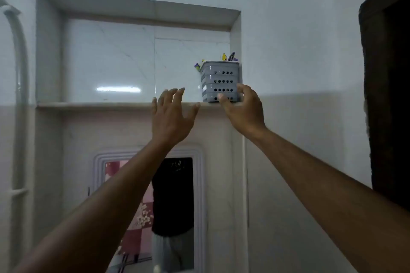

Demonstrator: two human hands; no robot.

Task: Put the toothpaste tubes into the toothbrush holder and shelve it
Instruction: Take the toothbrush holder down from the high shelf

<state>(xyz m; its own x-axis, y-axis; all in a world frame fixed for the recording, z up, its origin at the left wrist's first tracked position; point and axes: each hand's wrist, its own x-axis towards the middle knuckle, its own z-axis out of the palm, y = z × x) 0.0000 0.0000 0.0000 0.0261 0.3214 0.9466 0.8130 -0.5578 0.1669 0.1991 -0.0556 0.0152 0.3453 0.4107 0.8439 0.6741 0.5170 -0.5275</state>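
Note:
A grey perforated toothbrush holder [219, 81] stands upright on the marble shelf [93, 104] of a wall niche, tight against the niche's right wall. Tips of toothpaste tubes [231, 57] in yellow and purple stick out of its top, and more poke out at its left rim. My right hand [241, 107] wraps the holder's lower right corner, thumb on the front face and fingers on the right side. My left hand [172, 115] is raised just left of the holder, fingers spread, holding nothing and apart from the holder.
The niche has marble walls and a low ceiling above the holder. Below the shelf hangs a white-framed mirror [199, 184] reflecting a person. A white pipe [21, 95] runs down the left wall. A dark door frame [386, 95] stands at the right.

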